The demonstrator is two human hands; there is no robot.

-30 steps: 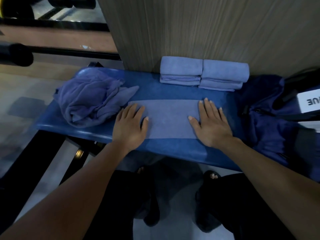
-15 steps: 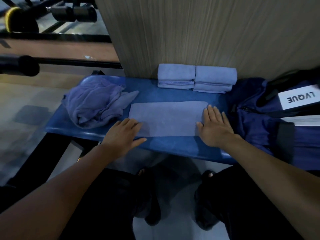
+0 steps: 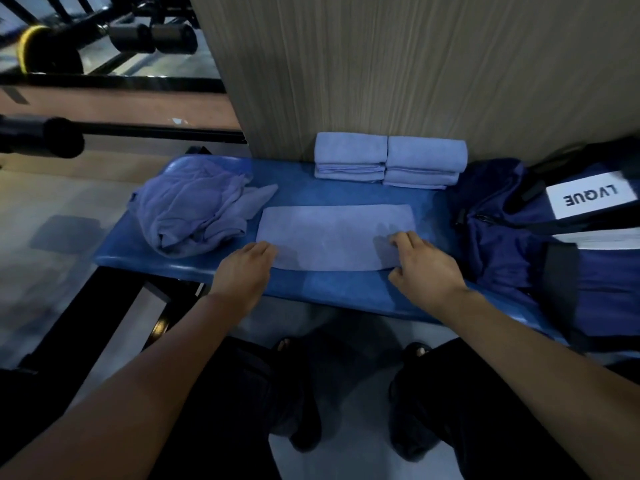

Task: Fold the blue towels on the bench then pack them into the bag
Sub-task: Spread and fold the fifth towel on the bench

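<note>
Your hands, left point(image 3: 242, 268) and right point(image 3: 424, 263), pinch the towel's point(image 3: 332, 233) near edge; two stacks point(image 3: 389, 161) folded beyond, heap point(image 3: 194, 206) left, bag point(image 3: 519, 244) unpacked.

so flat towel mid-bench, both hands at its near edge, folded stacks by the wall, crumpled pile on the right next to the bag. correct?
One error: the crumpled pile lies at the left end of the bench, away from the bag, as the head view shows. The rest holds: flat towel mid-bench, left hand and right hand at its near edge, folded stacks by the wall.
</note>
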